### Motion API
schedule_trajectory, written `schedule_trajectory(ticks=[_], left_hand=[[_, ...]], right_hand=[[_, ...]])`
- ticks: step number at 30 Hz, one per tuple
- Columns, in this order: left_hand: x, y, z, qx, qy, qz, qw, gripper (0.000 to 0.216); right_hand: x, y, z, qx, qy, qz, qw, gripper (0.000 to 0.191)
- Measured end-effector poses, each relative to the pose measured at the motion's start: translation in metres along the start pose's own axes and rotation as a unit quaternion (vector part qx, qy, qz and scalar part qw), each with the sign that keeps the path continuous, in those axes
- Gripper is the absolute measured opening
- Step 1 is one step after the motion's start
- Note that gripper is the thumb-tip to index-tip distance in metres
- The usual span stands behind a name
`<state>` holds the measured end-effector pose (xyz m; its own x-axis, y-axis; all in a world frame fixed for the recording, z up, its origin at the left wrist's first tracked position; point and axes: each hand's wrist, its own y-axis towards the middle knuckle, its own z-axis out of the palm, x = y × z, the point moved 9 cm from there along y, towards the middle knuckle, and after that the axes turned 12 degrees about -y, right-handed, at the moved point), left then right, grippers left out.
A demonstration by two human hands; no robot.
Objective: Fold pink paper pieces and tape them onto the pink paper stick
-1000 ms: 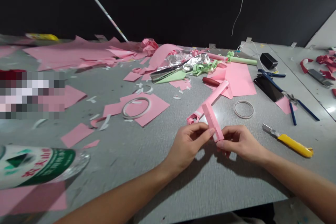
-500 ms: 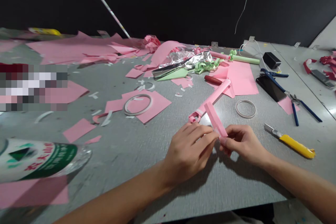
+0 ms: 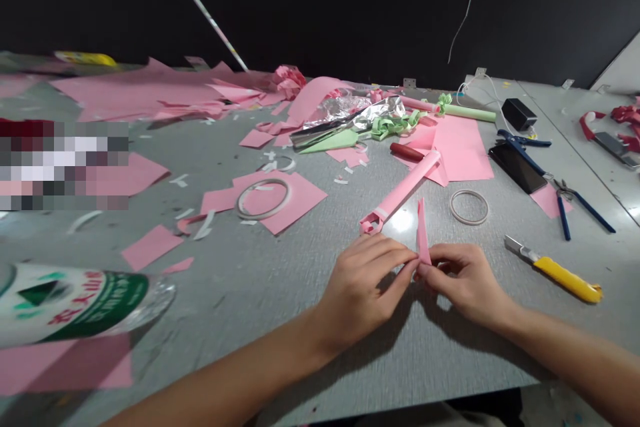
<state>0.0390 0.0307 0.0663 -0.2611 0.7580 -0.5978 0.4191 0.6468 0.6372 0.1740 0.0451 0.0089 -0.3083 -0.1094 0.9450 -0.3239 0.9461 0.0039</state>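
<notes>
A narrow folded strip of pink paper (image 3: 423, 233) stands nearly upright, seen almost edge-on. My left hand (image 3: 367, 280) pinches its lower end between thumb and fingertips. From the other side my right hand (image 3: 465, 280) pinches the same end, its fingers curled. Just beyond my left hand lies a rolled pink paper tube (image 3: 405, 188), with a small curled piece at its near end. To the right of the strip, a roll of tape (image 3: 469, 207) rests flat on the table. A yellow utility knife (image 3: 565, 277) with its blade out lies right of my right hand.
Pliers (image 3: 563, 213), a phone (image 3: 517, 167) and a black box (image 3: 519, 113) are at the right. Pink sheets (image 3: 300, 203), another tape roll (image 3: 240, 207) and scraps spread leftward. A bottle (image 3: 85, 303) lies front left. Foil (image 3: 360, 113) and green paper (image 3: 335, 141) sit farther back.
The pink strip has turned from a leftward slant with its broad face showing to nearly upright and edge-on. My left fingers have drawn together into a clearer pinch at its base.
</notes>
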Motion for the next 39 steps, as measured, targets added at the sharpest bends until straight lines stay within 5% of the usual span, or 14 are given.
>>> schedule_trajectory(ticks=[14, 39], left_hand=[[0.0076, 0.0039, -0.0017, -0.001, -0.068, -0.041, 0.997, 0.015], [0.0064, 0.0036, -0.0010, 0.015, -0.040, -0.014, 0.999, 0.013]], right_hand=[[-0.0017, -0.0001, 0.0026, 0.025, 0.016, 0.024, 0.999, 0.028], [-0.0054, 0.0010, 0.0039, 0.034, 0.053, 0.039, 0.997, 0.030]])
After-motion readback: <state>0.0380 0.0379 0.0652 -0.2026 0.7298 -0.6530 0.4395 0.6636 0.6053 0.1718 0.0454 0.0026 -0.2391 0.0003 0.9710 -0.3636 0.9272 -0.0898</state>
